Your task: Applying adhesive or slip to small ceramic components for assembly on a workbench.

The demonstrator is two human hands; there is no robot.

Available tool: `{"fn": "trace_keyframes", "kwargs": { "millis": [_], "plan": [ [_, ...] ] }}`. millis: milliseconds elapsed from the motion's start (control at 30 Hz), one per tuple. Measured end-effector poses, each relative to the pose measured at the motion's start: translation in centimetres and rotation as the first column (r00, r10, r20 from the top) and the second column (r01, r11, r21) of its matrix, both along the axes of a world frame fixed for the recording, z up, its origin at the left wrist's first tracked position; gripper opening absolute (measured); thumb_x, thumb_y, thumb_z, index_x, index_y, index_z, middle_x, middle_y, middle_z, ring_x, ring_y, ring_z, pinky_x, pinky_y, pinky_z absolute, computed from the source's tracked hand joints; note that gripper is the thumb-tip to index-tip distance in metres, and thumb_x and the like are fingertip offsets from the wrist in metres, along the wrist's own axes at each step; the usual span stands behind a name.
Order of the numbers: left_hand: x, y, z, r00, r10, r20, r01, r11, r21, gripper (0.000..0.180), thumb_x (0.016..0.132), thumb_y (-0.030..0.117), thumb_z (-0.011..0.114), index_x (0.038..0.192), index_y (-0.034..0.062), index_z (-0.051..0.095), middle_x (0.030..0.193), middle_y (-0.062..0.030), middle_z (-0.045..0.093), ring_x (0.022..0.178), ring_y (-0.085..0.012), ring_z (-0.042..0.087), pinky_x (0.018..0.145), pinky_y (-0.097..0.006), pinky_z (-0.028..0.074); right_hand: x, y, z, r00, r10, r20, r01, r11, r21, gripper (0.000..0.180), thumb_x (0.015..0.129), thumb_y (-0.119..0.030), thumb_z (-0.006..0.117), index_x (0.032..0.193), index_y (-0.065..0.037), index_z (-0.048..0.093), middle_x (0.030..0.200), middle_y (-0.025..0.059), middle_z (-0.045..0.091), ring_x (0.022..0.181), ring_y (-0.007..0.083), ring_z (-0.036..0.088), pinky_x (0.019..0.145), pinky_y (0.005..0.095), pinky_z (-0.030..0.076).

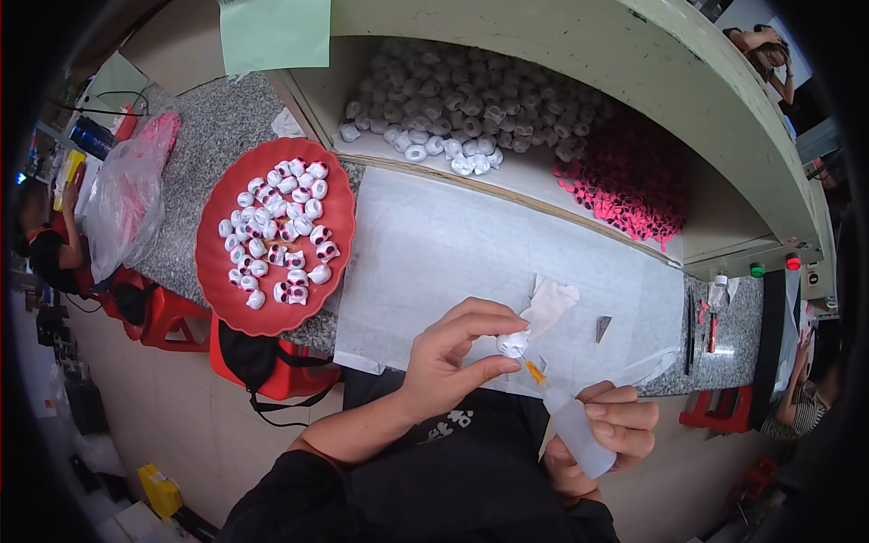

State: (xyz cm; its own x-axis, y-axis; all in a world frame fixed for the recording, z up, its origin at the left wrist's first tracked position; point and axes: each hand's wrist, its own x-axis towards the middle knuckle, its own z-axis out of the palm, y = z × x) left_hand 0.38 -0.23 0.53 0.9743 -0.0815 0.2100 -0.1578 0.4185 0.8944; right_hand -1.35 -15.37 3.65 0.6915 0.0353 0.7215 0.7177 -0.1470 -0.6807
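Left hand: the left hand (453,357) is pinched shut on a small white figure (513,344), thumb below and fingers above, just in front of the near edge of the white sheet.
Small white figure: it sits between the fingertips (507,364), lifted off the counter, right beside the orange nozzle of the bottle.
Right hand: the right hand (615,430) is wrapped tight around a clear squeeze bottle (570,421), to the right of the white sheet's near edge and lower than the left hand.
Squeeze bottle: tilted, its orange tip (535,371) points up and left toward the figure; whether tip and figure touch I cannot tell.
White sheet: a pale sheet (453,244) covers the middle of the counter (208,136), which is speckled grey stone.
Tissue: a crumpled white tissue (550,303) lies on the sheet's near right part, just behind the figure.
Red plate: a round red plate (335,217) sits left of the sheet, touching its edge, heaped with white figures with pink and black marks (276,231).
Shelf: behind the sheet, a pale shelf (507,176) carries a heap of plain white pieces (453,100) and, to the right, a heap of pink and black pieces (629,176).
Plastic bag: a clear bag with pink inside (127,195) lies far left of the plate.
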Motion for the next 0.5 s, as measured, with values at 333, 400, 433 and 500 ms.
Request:
{"fn": "trace_keyframes", "kwargs": {
  "millis": [333,400,433,500],
  "plan": [
    [0.3,0.0,-0.3,1.0,0.019,0.007,-0.02,0.999,0.03,0.032,0.067,-0.009,0.058,0.098,-0.0035,0.052,0.1,-0.0142,0.048,0.093,-0.0196,0.048,0.08,-0.03,0.039,0.2,-0.4,0.3,0.999,0.004,-0.045,-0.006,0.999,-0.047,0.039,0.064,-0.026,0.071,0.084,-0.009,0.042,0.079,0.0042,0.039,0.057,0.011,0.038,0.047,0.0215,0.036],
    [0.4,-0.1,-0.5,0.997,0.034,0.072,-0.037,0.998,0.048,0.032,0.067,-0.009,0.058,0.098,-0.0026,0.052,0.1,-0.0151,0.048,0.093,-0.0201,0.049,0.079,-0.03,0.04,0.4,-0.3,0.1,0.999,-0.049,-0.013,0.049,0.999,-0.024,0.041,0.062,-0.025,0.072,0.084,-0.008,0.042,0.077,0.0045,0.039,0.057,0.0115,0.039,0.047,0.0209,0.035],
    [0.5,0.0,-0.6,0.997,0.029,0.074,-0.033,0.999,0.043,0.032,0.067,-0.009,0.058,0.098,-0.0026,0.052,0.1,-0.0151,0.048,0.093,-0.0201,0.049,0.079,-0.03,0.04,0.5,-0.5,0.1,0.999,-0.054,-0.01,0.053,0.998,-0.029,0.041,0.062,-0.025,0.072,0.084,-0.008,0.042,0.077,0.0045,0.039,0.057,0.0115,0.039,0.047,0.0209,0.035],
    [0.5,0.5,-0.8,0.993,0.095,0.064,-0.098,0.994,0.044,0.032,0.066,-0.009,0.058,0.097,-0.0016,0.052,0.101,-0.0159,0.048,0.093,-0.0204,0.049,0.078,-0.03,0.041,1.0,-1.3,0.3,0.989,0.08,-0.127,-0.083,0.996,-0.017,0.045,0.055,-0.006,0.075,0.088,-0.006,0.044,0.084,0.0086,0.046,0.065,0.0169,0.049,0.055,0.0269,0.043]
  ]
}}
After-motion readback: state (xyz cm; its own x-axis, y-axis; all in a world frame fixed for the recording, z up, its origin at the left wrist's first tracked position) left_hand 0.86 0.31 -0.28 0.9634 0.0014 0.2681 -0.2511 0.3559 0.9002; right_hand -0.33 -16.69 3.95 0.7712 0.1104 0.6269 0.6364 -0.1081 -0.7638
